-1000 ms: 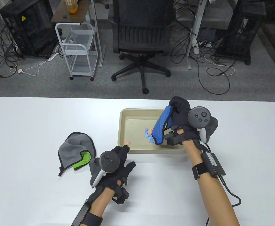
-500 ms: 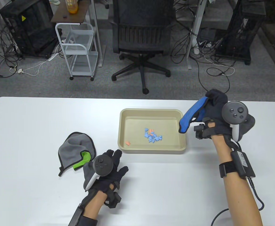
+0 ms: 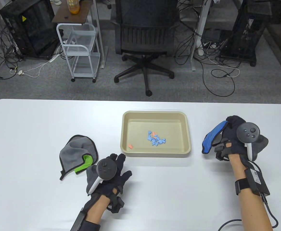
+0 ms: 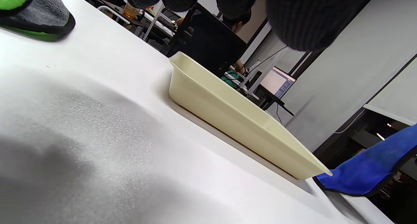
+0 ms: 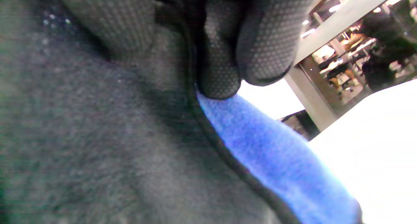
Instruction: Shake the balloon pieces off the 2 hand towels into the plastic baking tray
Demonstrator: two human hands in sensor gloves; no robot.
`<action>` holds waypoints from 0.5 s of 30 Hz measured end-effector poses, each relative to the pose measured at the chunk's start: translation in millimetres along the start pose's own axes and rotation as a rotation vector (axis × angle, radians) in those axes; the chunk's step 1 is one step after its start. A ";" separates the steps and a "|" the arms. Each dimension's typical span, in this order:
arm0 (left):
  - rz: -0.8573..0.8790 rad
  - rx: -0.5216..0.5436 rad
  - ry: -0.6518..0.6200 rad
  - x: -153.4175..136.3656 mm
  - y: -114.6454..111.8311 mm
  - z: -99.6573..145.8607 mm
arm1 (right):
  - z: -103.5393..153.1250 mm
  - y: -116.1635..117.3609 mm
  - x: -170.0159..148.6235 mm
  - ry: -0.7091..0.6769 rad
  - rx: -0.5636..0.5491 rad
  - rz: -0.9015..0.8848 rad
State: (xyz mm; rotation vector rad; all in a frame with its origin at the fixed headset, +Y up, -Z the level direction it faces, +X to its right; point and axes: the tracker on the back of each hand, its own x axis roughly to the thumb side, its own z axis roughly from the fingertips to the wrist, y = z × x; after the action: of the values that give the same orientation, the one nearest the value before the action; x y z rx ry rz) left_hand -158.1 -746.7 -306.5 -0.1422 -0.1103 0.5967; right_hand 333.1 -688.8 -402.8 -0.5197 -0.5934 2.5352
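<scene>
Hands: two, left hand (image 3: 115,173), right hand (image 3: 232,142). Trackers: two, one per hand.
Towels: two. Grey-green towel (image 3: 76,152) on table (image 3: 34,144); blue towel (image 3: 211,138) in right hand.
Tray (image 3: 155,113): one.
Balloon pieces in tray: one cluster of blue pieces (image 3: 156,140), exact number too small to tell; orange pieces, at least two: one (image 3: 130,146) apart near tray's left wall, rest within cluster.
Behind table: one office chair (image 3: 144,36), one white cart (image 3: 79,48).
</scene>
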 end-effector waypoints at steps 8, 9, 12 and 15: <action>-0.022 -0.019 -0.012 4.6 -3.5 -0.3 | 35.8 61.4 -46.8 0.017 0.425 0.205; -0.023 -0.020 -0.013 5.0 -3.8 -0.2 | 38.8 65.5 -49.4 0.019 0.466 0.229; -0.025 -0.026 -0.016 5.8 -4.5 -0.2 | 48.2 70.1 -54.9 -0.033 0.518 0.247; -0.030 -0.027 -0.018 6.1 -4.9 -0.5 | 51.6 66.2 -57.5 -0.039 0.622 0.182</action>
State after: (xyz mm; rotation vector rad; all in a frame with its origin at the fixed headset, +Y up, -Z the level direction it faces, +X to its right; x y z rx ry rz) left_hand -150.3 -747.3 -305.7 -0.1612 -0.1380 0.5670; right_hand 332.1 -787.5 -378.3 -0.3022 0.2512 2.7118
